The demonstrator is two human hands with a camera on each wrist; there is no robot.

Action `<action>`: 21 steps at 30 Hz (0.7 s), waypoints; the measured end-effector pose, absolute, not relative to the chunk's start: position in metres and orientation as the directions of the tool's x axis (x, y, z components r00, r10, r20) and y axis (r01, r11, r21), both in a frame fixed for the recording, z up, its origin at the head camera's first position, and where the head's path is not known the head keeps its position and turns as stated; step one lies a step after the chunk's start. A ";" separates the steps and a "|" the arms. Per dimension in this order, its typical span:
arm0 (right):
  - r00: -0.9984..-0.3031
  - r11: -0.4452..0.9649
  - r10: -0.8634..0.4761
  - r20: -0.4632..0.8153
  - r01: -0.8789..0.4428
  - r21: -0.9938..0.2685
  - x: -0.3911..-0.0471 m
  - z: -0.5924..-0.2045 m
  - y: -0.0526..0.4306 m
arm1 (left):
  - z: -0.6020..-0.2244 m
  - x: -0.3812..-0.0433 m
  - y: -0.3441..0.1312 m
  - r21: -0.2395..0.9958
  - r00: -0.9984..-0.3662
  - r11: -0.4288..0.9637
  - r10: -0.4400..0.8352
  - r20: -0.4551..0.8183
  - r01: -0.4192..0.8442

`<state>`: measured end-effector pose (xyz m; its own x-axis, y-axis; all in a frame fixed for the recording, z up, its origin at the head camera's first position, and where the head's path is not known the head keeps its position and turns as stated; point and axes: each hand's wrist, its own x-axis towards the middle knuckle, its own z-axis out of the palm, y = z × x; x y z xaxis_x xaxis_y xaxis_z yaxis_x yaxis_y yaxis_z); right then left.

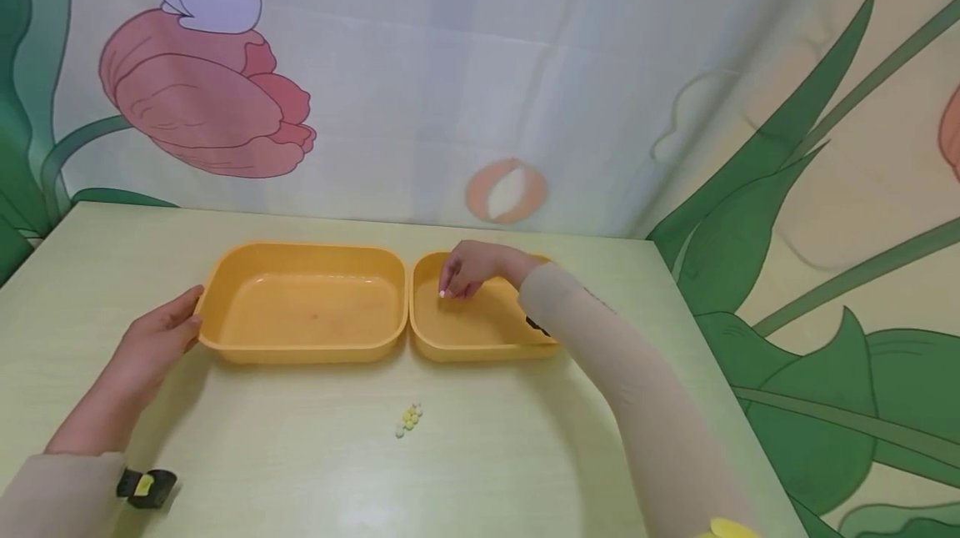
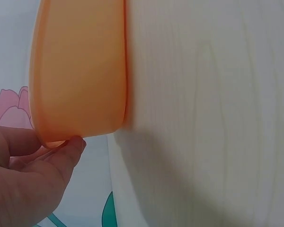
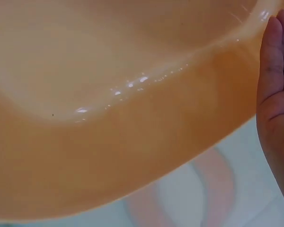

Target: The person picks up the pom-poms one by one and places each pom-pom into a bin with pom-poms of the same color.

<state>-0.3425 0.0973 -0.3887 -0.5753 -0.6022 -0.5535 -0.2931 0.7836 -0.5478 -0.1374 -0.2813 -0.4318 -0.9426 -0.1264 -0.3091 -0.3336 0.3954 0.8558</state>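
Note:
Two orange-yellow plastic trays stand side by side on the table. My left hand (image 1: 156,339) pinches the left end of the left tray (image 1: 300,354) by its rim; the left wrist view shows fingers (image 2: 23,141) and thumb at its corner. Over the inside of the right tray (image 1: 487,352), my right hand (image 1: 472,267) points down and pinches a tiny white round piece (image 1: 442,294) at its fingertips. In the right wrist view only part of that hand (image 3: 277,80) shows at the edge, with the piece hidden. No loose pieces are visible inside the left tray.
Several small yellow and white round pieces (image 1: 409,419) lie in a cluster on the pale wooden table (image 1: 300,455), in front of the trays. A curtain (image 1: 390,87) printed with flowers and leaves hangs behind and to the right of the table.

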 end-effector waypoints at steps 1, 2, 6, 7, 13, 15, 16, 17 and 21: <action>-0.575 0.786 -0.600 -0.556 -0.297 -0.542 -0.342 -0.391 0.097 | -0.432 -0.137 -0.281 0.856 -0.943 0.395 -0.128 -0.308 -0.334; -0.575 0.788 -0.598 -0.559 -0.296 -0.539 -0.342 -0.393 0.097 | -0.432 -0.137 -0.281 0.856 -0.943 0.395 -0.129 -0.307 -0.333; -0.569 0.795 -0.594 -0.568 -0.306 -0.524 -0.346 -0.402 0.096 | -0.434 -0.138 -0.282 0.857 -0.945 0.399 -0.129 -0.299 -0.326; -0.568 0.796 -0.594 -0.570 -0.309 -0.520 -0.347 -0.405 0.096 | -0.435 -0.138 -0.283 0.858 -0.946 0.399 -0.128 -0.298 -0.324; -0.566 0.803 -0.586 -0.580 -0.308 -0.511 -0.349 -0.416 0.096 | -0.433 -0.138 -0.283 0.859 -0.944 0.392 -0.125 -0.304 -0.328; -0.567 0.807 -0.580 -0.585 -0.306 -0.505 -0.349 -0.418 0.096 | -0.433 -0.138 -0.282 0.858 -0.943 0.391 -0.128 -0.307 -0.332; -0.568 0.810 -0.577 -0.587 -0.304 -0.501 -0.349 -0.419 0.096 | -0.433 -0.138 -0.282 0.857 -0.943 0.394 -0.128 -0.307 -0.332; -0.570 0.812 -0.573 -0.588 -0.303 -0.498 -0.349 -0.419 0.095 | -0.433 -0.138 -0.282 0.857 -0.943 0.395 -0.128 -0.306 -0.332; -0.576 0.819 -0.565 -0.590 -0.309 -0.483 -0.351 -0.423 0.095 | -0.432 -0.138 -0.282 0.855 -0.943 0.398 -0.133 -0.305 -0.332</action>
<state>-0.3510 0.0945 -0.4227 -0.5765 -0.5651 -0.5902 -0.3089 0.8194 -0.4828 -0.1376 -0.2816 -0.4317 -0.9432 -0.1325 -0.3046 -0.3321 0.3978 0.8553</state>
